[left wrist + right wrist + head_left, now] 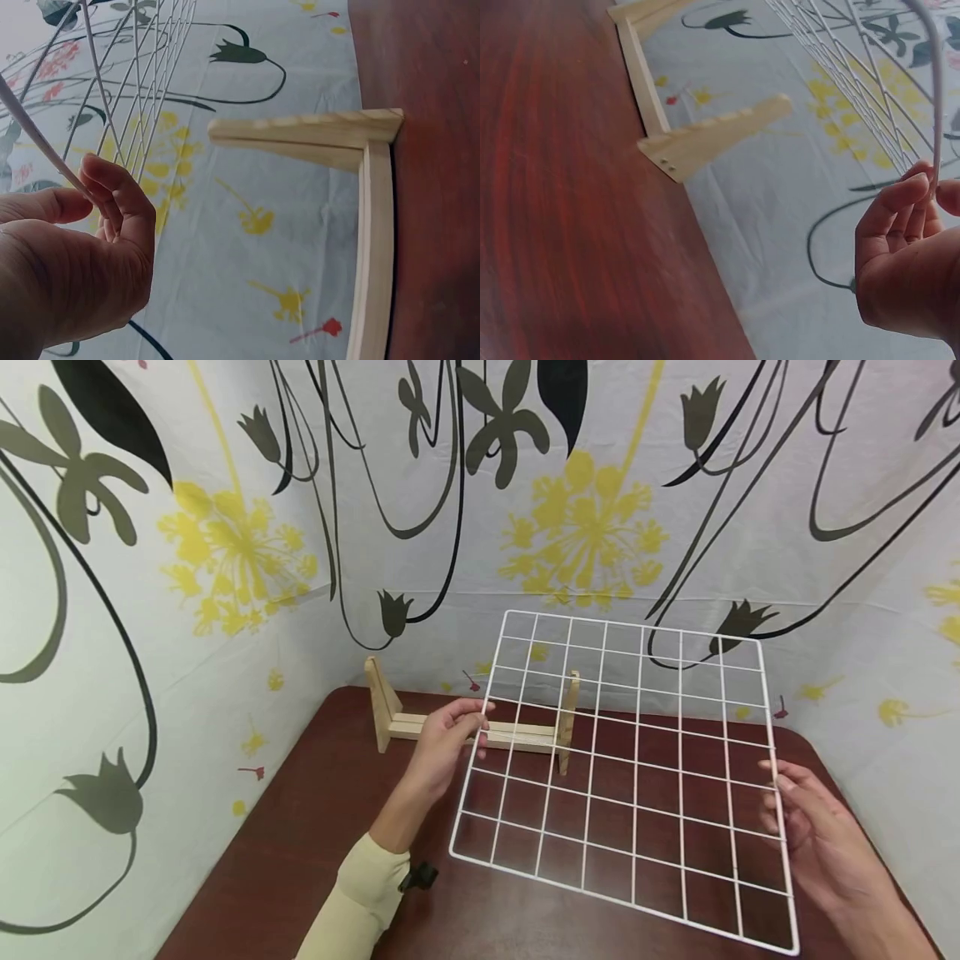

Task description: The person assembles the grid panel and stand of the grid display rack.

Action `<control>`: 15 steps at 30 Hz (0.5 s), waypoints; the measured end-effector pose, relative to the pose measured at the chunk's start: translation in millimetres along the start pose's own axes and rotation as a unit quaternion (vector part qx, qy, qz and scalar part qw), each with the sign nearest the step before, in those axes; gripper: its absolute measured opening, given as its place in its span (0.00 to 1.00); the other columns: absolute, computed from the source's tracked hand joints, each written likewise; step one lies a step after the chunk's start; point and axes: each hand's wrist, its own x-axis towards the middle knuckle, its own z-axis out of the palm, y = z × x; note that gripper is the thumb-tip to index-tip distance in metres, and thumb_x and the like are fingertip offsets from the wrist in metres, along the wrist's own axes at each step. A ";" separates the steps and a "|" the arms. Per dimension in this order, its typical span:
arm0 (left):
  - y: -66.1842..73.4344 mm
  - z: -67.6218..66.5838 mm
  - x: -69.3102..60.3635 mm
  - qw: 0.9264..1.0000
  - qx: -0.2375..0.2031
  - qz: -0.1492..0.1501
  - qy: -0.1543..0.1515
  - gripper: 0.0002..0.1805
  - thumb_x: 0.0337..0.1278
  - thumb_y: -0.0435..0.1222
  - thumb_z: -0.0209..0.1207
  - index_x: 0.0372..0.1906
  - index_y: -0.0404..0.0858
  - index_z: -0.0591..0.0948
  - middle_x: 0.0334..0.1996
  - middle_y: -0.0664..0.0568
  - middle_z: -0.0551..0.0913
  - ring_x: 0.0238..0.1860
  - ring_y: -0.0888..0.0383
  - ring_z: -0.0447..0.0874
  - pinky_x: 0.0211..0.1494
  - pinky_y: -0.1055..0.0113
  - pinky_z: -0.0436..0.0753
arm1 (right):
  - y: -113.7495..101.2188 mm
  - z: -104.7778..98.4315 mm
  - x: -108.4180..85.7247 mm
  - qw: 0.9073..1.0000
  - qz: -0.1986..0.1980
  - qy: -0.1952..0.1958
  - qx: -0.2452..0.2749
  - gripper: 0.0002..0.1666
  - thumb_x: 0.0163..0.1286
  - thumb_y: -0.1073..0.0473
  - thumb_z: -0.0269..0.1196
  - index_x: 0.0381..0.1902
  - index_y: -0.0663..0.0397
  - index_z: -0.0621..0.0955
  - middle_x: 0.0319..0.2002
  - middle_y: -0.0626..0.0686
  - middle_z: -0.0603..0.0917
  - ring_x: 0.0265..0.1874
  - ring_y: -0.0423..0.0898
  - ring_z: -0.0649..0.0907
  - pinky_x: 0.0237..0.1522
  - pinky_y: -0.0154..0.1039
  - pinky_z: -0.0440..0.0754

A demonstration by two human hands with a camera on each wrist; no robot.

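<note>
A white wire grid panel hangs tilted above the table, held up between both hands. My left hand pinches its left edge wire between thumb and curled fingers, as the left wrist view also shows at the hand. On the opposite edge, my right hand grips the wire with thumb and fingers. Behind the panel a pale wooden stand with two upright ends and a low crossbar rests on the table; its right end shows through the mesh. In the right wrist view two screw heads mark one wooden end.
The dark red-brown table has rounded back corners. A white cloth printed with grey stems and yellow flowers stands behind it and along its sides. A small black object sits at the left sleeve's cuff.
</note>
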 end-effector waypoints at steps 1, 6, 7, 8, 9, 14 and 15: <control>-1.2 -3.6 -1.3 1.000 0.001 -0.002 0.003 0.13 0.76 0.29 0.54 0.57 0.28 0.81 0.31 0.52 0.82 0.27 0.62 0.80 0.29 0.69 0.84 | 3.2 2.5 1.2 1.000 0.003 0.001 -0.001 0.31 0.88 0.67 0.31 0.66 0.52 0.79 0.39 0.51 0.87 0.34 0.43 0.87 0.33 0.32 0.86; -7.7 -19.2 -7.1 1.000 0.010 -0.016 0.021 0.12 0.76 0.28 0.53 0.57 0.30 0.80 0.33 0.53 0.80 0.27 0.61 0.79 0.25 0.68 0.82 | 18.3 10.7 6.3 1.000 0.011 0.001 -0.022 0.29 0.88 0.66 0.32 0.69 0.48 0.78 0.41 0.48 0.86 0.35 0.41 0.86 0.33 0.31 0.84; -9.0 -22.1 -8.0 0.999 0.012 -0.021 0.025 0.12 0.76 0.29 0.53 0.57 0.31 0.80 0.33 0.53 0.80 0.27 0.61 0.79 0.25 0.68 0.82 | 21.2 11.5 7.2 0.999 0.014 0.003 -0.028 0.29 0.89 0.66 0.33 0.69 0.47 0.77 0.41 0.48 0.86 0.34 0.41 0.86 0.32 0.31 0.84; -10.0 -24.7 -9.2 0.999 0.014 -0.025 0.028 0.12 0.76 0.29 0.53 0.57 0.31 0.79 0.34 0.52 0.80 0.28 0.61 0.79 0.24 0.68 0.81 | 24.0 12.2 8.0 0.999 0.017 0.005 -0.034 0.29 0.89 0.65 0.33 0.69 0.46 0.77 0.40 0.48 0.85 0.34 0.41 0.86 0.32 0.31 0.84; -11.0 -27.2 -10.4 0.999 0.016 -0.029 0.031 0.12 0.76 0.29 0.52 0.57 0.32 0.79 0.34 0.52 0.80 0.28 0.60 0.79 0.24 0.68 0.81 | 26.7 12.9 8.6 0.999 0.020 0.008 -0.042 0.29 0.89 0.65 0.34 0.70 0.45 0.77 0.40 0.47 0.85 0.33 0.41 0.85 0.31 0.31 0.83; -15.4 -37.1 -15.0 0.997 0.022 -0.055 0.044 0.13 0.77 0.30 0.52 0.59 0.33 0.78 0.37 0.53 0.80 0.30 0.59 0.77 0.24 0.68 0.78 | 38.5 15.4 12.1 0.996 0.023 0.013 -0.087 0.27 0.88 0.66 0.36 0.71 0.44 0.75 0.41 0.45 0.83 0.33 0.40 0.83 0.22 0.36 0.65; -16.8 -38.4 -14.9 0.997 0.023 -0.058 0.046 0.14 0.77 0.30 0.52 0.60 0.32 0.77 0.37 0.54 0.80 0.30 0.58 0.77 0.25 0.68 0.78 | 40.2 15.3 12.8 0.995 0.020 0.011 -0.093 0.27 0.88 0.67 0.36 0.71 0.44 0.74 0.41 0.45 0.83 0.33 0.40 0.83 0.23 0.39 0.58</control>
